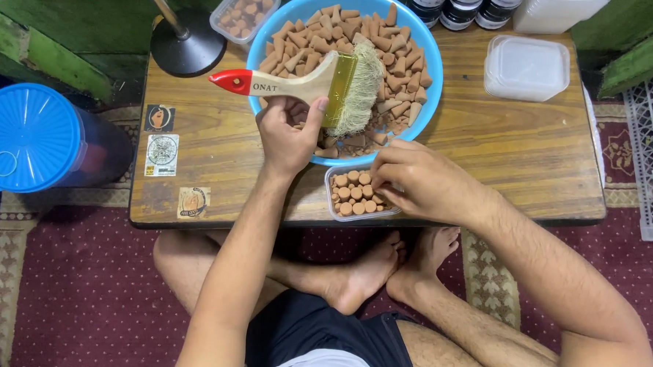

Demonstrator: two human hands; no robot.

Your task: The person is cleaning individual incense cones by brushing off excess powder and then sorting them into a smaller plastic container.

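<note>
Cones (355, 196) stand packed in the small clear tub (334, 206); right hand (422, 184) pinches one at the tub, best seated upright in a gap, while left hand (288, 134) grips the paintbrush (309, 84) over the blue bowl (263, 45).

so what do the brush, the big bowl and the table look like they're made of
Brush: pale, seemingly unvarnished wooden handle with a glossy red-painted tip, a brass-coloured metal band, and pale frayed bristles of a fibre that cannot be told.
Bowl: smooth, uniformly light blue with a slight sheen, so probably plastic.
Table: brown top with visible grain lines and a dull shine, so wood or wood veneer.
</note>
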